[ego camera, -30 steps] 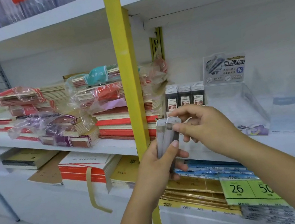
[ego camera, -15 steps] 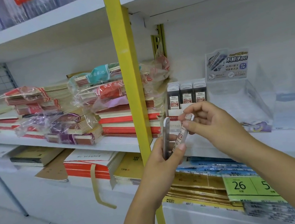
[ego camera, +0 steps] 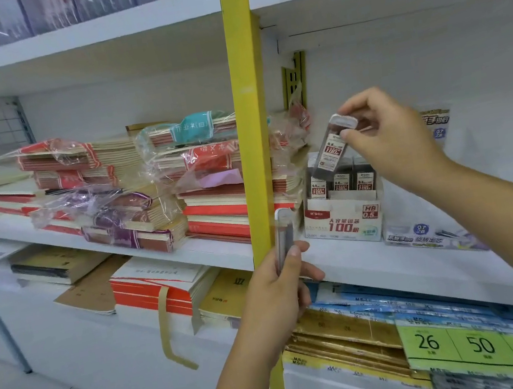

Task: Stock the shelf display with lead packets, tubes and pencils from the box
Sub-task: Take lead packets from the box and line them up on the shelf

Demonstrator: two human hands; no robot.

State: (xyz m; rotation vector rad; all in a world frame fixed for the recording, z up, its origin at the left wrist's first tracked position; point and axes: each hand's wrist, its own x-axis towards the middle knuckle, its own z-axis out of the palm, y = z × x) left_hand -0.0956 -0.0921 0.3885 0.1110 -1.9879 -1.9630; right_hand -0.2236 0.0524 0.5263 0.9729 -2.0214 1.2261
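Fingertips (ego camera: 345, 134) of right hand (ego camera: 390, 141) pinch tilted lead tube (ego camera: 330, 149) by cap, lower end over display box (ego camera: 343, 222); left hand (ego camera: 277, 296) grips spare tube (ego camera: 284, 237).

Slim dark translucent plastic lead packet (ego camera: 331, 153) pinched in right hand (ego camera: 390, 138): glossy, white plastic cap, printed paper label. Just below pinch, white printed cardboard display box (ego camera: 343, 225), matt. Edge-on packets (ego camera: 284, 237) gripped in left hand (ego camera: 278, 292): shiny plastic. Behind that grip, yellow upright post (ego camera: 248, 93), smooth painted finish. Left of it, paper notebook stacks (ego camera: 217, 214) under crinkled glossy clear film (ego camera: 198, 156).
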